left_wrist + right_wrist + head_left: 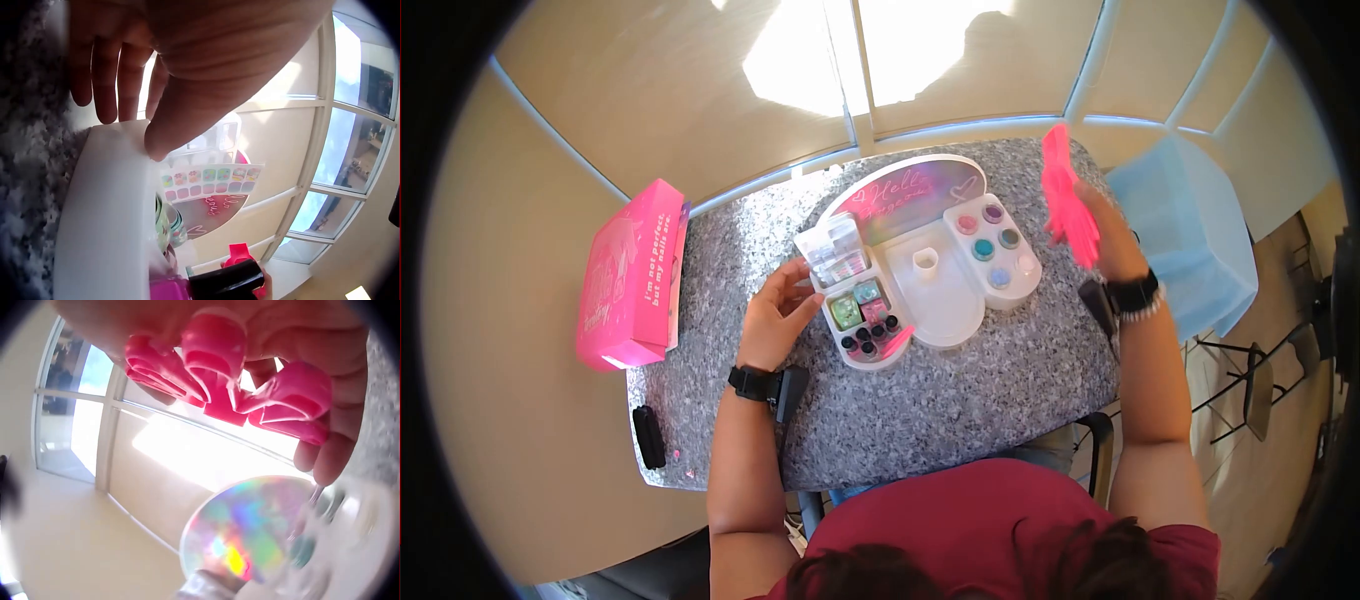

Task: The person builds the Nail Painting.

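Note:
My left hand point(775, 315) rests at the left side of the white case point(945, 325). Its thumb touches the rim in the left wrist view, with the other fingers stretched beyond the corner. Beside it in the case are green, blue and pink containers, several black-capped bottles point(877, 333), and a sheet of patterned nail stickers point(209, 181). My right hand point(1112, 235) holds a bright pink looped piece point(1068, 200) up, right of the case. In the right wrist view the pink loops point(215, 353) lie against the palm and fingers.
A pink box point(628, 275) stands at the left edge of the speckled table point(1000, 375). A small black object point(648, 437) lies near the front-left corner. Beyond the right edge is a light blue covered object point(1185, 235), with a black folding chair point(1258, 395) nearby.

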Demonstrator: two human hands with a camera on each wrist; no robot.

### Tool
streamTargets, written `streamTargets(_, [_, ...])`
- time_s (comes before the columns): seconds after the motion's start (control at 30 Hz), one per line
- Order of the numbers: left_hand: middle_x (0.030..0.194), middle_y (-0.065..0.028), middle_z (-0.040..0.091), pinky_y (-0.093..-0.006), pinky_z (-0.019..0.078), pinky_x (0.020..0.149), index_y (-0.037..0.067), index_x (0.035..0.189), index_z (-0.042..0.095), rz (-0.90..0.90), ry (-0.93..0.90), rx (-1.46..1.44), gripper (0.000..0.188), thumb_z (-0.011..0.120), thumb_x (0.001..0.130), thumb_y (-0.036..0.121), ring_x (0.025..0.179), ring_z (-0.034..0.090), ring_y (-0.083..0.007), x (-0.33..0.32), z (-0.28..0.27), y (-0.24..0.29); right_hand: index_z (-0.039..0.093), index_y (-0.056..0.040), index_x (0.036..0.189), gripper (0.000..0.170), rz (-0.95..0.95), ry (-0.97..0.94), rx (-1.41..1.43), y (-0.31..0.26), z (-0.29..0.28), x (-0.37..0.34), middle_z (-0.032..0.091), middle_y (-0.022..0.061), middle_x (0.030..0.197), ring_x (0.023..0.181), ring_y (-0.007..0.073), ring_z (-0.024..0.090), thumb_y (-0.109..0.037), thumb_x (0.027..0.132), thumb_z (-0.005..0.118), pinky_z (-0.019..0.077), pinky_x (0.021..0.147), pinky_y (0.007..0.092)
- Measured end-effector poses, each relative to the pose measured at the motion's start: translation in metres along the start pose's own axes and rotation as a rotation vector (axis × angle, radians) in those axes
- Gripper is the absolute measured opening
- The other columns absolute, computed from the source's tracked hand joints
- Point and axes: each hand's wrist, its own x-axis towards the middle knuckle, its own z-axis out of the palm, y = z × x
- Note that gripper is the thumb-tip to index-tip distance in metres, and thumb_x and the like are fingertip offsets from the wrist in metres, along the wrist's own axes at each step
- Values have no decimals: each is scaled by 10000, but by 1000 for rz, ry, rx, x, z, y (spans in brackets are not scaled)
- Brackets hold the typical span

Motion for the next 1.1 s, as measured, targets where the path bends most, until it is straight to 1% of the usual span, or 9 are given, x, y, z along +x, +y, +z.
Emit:
streamTargets(0.13, [1407, -99, 689, -349, 598, 1015, 35, 1547, 596, -10, 1, 120, 625, 850, 979, 101, 1194, 707, -196, -7, 1, 1, 544, 12, 1545, 578, 73, -119, 264, -26, 73, -64, 699, 116, 1263, 1004, 176, 707, -413, 1154, 552, 589, 839, 340])
streamTargets(0.23, [1340, -78, 694, -339, 586, 980, 46, 1497, 634, -15, -44, 79, 610, 886, 949, 137, 1134, 685, -176, -9, 2, -5, 501, 26, 1616, 607, 136, -222, 88, -30, 104, -80, 715, 104, 1279, 1039, 180, 710, -338, 1139, 596, 584, 878, 339])
streamTargets(0.33, [1285, -73, 690, -363, 568, 984, 53, 1458, 645, 20, -71, 102, 595, 900, 931, 160, 1118, 664, -185, -13, 7, 3, 496, -24, 1665, 604, 3, -112, -288, -27, 126, -80, 727, 151, 1315, 1063, 227, 720, -175, 1099, 642, 571, 894, 368])
streamTargets(0.37, [1291, -84, 686, -377, 561, 997, 55, 1446, 646, 38, -45, 142, 600, 907, 924, 192, 1128, 667, -201, -15, 9, 4, 496, -24, 1665, 604, 2, -117, -293, -25, 131, -78, 727, 151, 1315, 1063, 227, 720, -175, 1099, 642, 571, 894, 368])
streamTargets(0.43, [1297, -95, 682, -392, 553, 1010, 56, 1435, 647, 53, -13, 178, 606, 915, 917, 223, 1139, 670, -217, -17, 12, 4, 561, -50, 1623, 588, -350, -42, -617, -16, 139, -69, 728, 206, 1279, 1057, 325, 722, -220, 1072, 682, 575, 914, 441])
streamTargets(0.47, [1307, -109, 675, -400, 551, 1014, 62, 1444, 644, 68, -2, 196, 617, 913, 919, 243, 1146, 673, -230, -18, 13, 2, 561, -50, 1623, 588, -351, -49, -619, -14, 144, -66, 728, 206, 1279, 1057, 325, 722, -220, 1072, 682, 575, 914, 441])
streamTargets(0.53, [1318, -122, 669, -409, 549, 1018, 67, 1452, 642, 81, 15, 211, 628, 911, 920, 264, 1154, 677, -243, -20, 14, 3, 601, -68, 1579, 618, -445, 99, -1105, -8, 154, -59, 705, 241, 1267, 1092, 409, 696, -294, 1022, 742, 577, 947, 500])
streamTargets(0.93, [1244, -103, 719, -397, 530, 1048, 71, 1493, 610, 62, -6, 243, 661, 906, 935, 265, 1175, 675, -214, -19, 13, 4, 623, -106, 1544, 667, -514, 169, -1298, 14, 178, -49, 660, 226, 1285, 1091, 416, 664, -338, 944, 801, 590, 943, 501])
streamTargets(1.1, [1349, -142, 663, -414, 535, 1047, 76, 1486, 622, 50, -30, 189, 640, 896, 945, 279, 1193, 672, -255, -19, 13, 2, 658, -143, 1513, 641, -474, 182, -1325, 13, 181, -52, 672, 177, 1292, 1109, 373, 672, -377, 934, 801, 539, 895, 523])
